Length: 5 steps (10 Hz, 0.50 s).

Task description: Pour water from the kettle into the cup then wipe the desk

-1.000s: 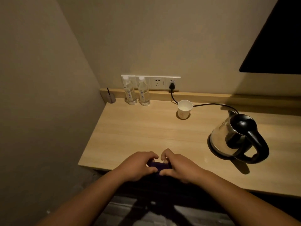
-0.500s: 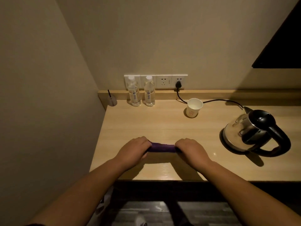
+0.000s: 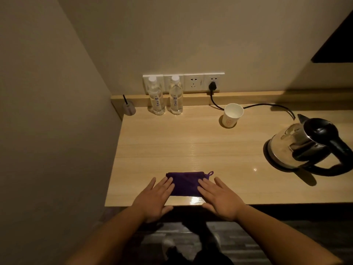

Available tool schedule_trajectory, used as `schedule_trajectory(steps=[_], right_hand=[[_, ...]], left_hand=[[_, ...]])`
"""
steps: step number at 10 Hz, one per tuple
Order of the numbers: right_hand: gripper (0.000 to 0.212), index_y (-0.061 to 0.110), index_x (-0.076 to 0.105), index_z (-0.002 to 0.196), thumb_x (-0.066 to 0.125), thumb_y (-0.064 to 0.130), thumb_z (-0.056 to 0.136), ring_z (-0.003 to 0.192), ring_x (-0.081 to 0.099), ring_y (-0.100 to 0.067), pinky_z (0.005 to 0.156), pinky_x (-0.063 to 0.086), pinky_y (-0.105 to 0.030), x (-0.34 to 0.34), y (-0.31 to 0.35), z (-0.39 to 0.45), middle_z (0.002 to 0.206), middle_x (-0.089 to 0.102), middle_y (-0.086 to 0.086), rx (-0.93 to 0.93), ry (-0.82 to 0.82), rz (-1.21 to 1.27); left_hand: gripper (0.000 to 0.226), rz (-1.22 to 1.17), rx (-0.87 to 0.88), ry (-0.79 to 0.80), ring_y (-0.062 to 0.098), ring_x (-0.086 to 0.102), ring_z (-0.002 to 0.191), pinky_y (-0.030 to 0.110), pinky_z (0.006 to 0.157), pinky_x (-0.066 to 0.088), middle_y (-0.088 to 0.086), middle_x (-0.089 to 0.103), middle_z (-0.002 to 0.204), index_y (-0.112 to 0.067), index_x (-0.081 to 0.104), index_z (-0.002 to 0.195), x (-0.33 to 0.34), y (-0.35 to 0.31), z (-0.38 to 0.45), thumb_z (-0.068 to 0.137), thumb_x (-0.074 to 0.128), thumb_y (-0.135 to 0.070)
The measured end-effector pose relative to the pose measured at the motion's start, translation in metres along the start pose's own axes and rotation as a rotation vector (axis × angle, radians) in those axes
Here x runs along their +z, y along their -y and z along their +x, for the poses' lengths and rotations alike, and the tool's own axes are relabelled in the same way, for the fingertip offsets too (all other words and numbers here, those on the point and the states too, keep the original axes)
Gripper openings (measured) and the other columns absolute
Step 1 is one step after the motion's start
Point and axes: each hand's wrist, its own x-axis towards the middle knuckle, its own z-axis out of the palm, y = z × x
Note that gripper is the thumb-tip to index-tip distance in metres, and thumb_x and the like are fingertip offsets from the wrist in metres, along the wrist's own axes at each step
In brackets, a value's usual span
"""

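A folded purple cloth (image 3: 186, 183) lies flat on the wooden desk (image 3: 191, 146) near its front edge. My left hand (image 3: 155, 197) rests flat with its fingers spread, fingertips on the cloth's left end. My right hand (image 3: 221, 197) lies flat the same way, fingertips on the cloth's right end. A white paper cup (image 3: 232, 115) stands upright at the back of the desk. At the right sits a steel kettle (image 3: 305, 146) with a black lid and handle, on its base.
Two water bottles (image 3: 165, 96) stand at the back by the wall sockets (image 3: 193, 82). The kettle's black cord (image 3: 267, 106) runs behind the cup to a plug. A small holder with a black stick (image 3: 128, 108) sits in the back left corner. A wall borders the desk's left side.
The cloth was bunched into a roll between both hands; now it lies spread flat and both hands have opened and rest flat on its ends.
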Motion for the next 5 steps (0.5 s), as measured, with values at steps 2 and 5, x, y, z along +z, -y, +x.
schedule_trajectory(steps=[2,5], right_hand=[[0.067,0.013,0.033,0.146,0.027,0.056,0.095,0.143,0.021,-0.026,0.114,0.004,-0.048,-0.013,0.001,0.003,0.154,0.027,-0.011,0.008,0.094,0.089],[0.035,0.017,0.067,0.079,0.051,0.046,0.090,0.061,0.057,-0.012,0.061,0.044,-0.028,-0.078,0.010,0.040,0.069,0.063,0.003,0.275,0.442,0.561]], left_hand=[[0.077,-0.031,-0.030,0.004,0.018,-0.015,0.145,0.044,0.115,-0.014,0.005,-0.012,0.159,-0.016,-0.003,0.152,-0.008,-0.005,-0.001,0.093,0.012,-0.064],[0.037,-0.467,-0.193,0.158,0.017,0.058,0.075,0.034,0.066,0.044,0.004,0.069,0.091,-0.016,0.066,0.093,-0.086,-0.008,0.015,0.093,0.044,-0.047]])
